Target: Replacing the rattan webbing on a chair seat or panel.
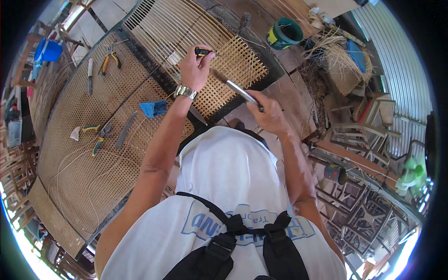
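Observation:
My left hand, with a metal watch on its wrist, is closed around a black-and-yellow tool handle; the tool's working end is hidden. It is over a half-woven cane panel in a dark frame. Bare parallel strands run across the panel's far left part, and close weave fills the near right. My right hand grips a hammer by the lower end of its metal shaft. The hammer's head is above the weave, just right of and nearer than my left hand. A knife blade shows beside my left wrist.
On the finished cane surface at left lie pliers, more pliers, a knife, a long blade, a blue cloth-like piece and loose strands. A green bucket and cane scraps are at far right.

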The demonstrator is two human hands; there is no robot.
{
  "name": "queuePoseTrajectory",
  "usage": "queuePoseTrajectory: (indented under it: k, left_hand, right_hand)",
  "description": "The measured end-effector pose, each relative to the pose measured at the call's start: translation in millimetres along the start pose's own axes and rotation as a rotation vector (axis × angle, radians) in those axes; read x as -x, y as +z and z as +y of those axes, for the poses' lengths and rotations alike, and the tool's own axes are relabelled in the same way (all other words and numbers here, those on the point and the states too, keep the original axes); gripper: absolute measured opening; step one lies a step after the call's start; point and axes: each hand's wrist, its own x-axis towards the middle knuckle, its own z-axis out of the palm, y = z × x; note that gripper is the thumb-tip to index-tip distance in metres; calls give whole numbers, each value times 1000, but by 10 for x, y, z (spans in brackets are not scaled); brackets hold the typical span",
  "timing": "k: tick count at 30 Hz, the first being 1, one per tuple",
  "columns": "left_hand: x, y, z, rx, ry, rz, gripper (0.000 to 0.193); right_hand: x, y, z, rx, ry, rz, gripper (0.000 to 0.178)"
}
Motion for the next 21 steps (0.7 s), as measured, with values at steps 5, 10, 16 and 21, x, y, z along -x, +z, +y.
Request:
queuePoseTrajectory:
  k: [5,10,16,21]
  left_hand:
    - [12,-26,37,52,3,23,23]
    - [40,-26,98,13,7,5,24]
    - [-49,45,147,15,23,-74,24]
    - [-210,-38,117,6,31,-61,22]
  right_hand:
    - [26,233,-8,-67,-64,119,33]
    - [267,121,39,-92,-128,146,33]
    - [-81,-109,-21,-16,-124,341,35]
    - [-203,-466,-42,20,-86,253,35]
